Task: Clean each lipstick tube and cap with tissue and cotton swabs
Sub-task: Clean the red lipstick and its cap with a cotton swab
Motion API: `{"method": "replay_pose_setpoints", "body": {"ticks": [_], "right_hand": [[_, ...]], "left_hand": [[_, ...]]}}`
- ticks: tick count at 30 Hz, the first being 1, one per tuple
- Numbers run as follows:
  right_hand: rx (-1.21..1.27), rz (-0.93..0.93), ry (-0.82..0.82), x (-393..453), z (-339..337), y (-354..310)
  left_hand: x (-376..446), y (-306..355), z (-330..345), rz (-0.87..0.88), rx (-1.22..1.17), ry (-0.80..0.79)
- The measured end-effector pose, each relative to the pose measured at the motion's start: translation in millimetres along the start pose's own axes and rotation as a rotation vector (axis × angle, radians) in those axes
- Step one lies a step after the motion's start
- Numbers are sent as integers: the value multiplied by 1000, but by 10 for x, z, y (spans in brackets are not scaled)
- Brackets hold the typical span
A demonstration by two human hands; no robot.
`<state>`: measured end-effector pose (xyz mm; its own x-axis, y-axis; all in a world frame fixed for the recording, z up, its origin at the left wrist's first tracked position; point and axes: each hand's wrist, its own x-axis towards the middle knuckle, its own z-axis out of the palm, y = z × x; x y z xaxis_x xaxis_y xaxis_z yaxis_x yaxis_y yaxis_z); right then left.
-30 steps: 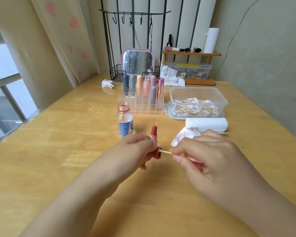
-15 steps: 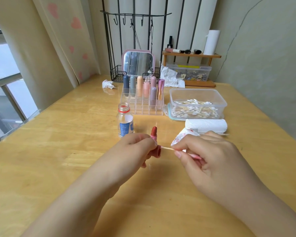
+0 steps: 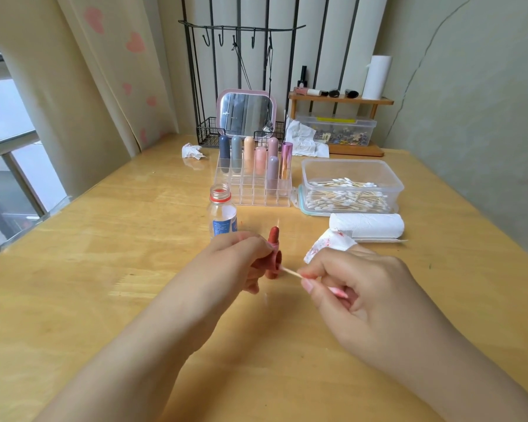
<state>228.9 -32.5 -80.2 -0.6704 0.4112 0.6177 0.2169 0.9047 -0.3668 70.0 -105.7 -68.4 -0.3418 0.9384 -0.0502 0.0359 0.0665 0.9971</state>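
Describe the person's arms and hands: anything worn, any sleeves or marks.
Both forearms are bare to the frame's bottom edge, no sleeves showing. The left hand and right hand show no rings, watch, bracelets or gloves. The one right fingernail in view is short and looks unpainted.

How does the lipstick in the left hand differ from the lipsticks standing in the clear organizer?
The lipstick in the left hand is uncapped, its red bullet exposed; the lipsticks in the clear organizer are capped. The held one is gripped above the table; those stand upright in compartments. All are slim tubes.
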Motion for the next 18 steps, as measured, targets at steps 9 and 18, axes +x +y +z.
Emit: {"method": "replay_pose_setpoints", "body": {"ticks": [9,18], "right_hand": [[-94,-23,63,23,9,-17],[-167,-148,113,37,-50,-20]], "left_hand": [[3,-72,-16,-2,142,21],[3,-51,-9,-17,84,19]]}}
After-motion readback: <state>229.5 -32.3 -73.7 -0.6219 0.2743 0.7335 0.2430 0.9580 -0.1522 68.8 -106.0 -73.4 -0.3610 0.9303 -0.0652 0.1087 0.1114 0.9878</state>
